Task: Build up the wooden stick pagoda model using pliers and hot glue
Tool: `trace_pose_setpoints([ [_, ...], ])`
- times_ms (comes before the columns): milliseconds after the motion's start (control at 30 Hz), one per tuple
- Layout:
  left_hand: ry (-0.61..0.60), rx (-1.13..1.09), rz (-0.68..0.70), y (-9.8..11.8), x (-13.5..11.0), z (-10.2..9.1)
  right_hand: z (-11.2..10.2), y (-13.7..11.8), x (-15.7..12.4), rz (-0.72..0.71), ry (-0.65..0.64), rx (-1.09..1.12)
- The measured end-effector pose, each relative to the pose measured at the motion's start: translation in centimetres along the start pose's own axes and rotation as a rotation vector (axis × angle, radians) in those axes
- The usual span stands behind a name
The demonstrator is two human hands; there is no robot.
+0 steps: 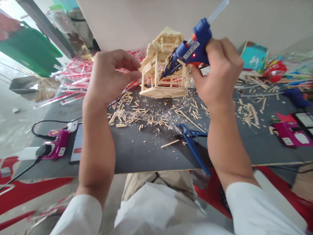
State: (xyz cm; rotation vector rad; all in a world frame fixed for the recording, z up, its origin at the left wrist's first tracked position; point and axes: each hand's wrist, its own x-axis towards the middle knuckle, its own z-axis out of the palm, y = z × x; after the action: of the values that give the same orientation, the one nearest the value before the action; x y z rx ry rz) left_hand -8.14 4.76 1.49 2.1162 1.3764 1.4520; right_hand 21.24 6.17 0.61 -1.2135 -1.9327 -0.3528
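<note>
My right hand (218,70) is wrapped around the handle of a blue hot glue gun (189,52). A clear glue stick (218,10) juts from the gun's back end, and a red light glows on its side. The nozzle points down and left, in front of a small model house (164,91) built of thin wooden sticks. Whether the tip touches the wood I cannot tell. At the house's left edge my left hand (113,70) is closed, thumb and fingers pinching the frame. The house has a stepped roof and open sides.
Cut stick pieces (193,112) litter the dark table (146,160). A clear ruler (144,116) and blue cutter (193,148) lie in front. Magenta power strips (56,143) sit at both sides, a phone (77,143) on the left. Red-and-white plastic packets (73,76) pile up at back left.
</note>
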Motion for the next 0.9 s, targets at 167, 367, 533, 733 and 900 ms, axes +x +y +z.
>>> trace_pose_setpoints([
  [167, -0.007, -0.04, 0.009, 0.07, 0.02, 0.14, 0.11, 0.09, 0.05, -0.034, -0.003, -0.033],
  [367, -0.014, -0.062, 0.001, 0.45, 0.02, 0.27, 0.43, 0.02, 0.24, -0.014, -0.031, -0.056],
  [533, -0.012, -0.054, 0.015, -0.04, 0.26, 0.31, 0.42, -0.09, 0.06, 0.021, -0.038, 0.006],
  [733, -0.021, -0.052, -0.004, 0.5, 0.19, 0.37, 0.47, 0.03, 0.02, 0.011, -0.039, 0.012],
  [900, -0.026, -0.03, -0.014, 0.75, 0.02, 0.34, 0.67, 0.23, -0.02, -0.019, -0.02, -0.001],
])
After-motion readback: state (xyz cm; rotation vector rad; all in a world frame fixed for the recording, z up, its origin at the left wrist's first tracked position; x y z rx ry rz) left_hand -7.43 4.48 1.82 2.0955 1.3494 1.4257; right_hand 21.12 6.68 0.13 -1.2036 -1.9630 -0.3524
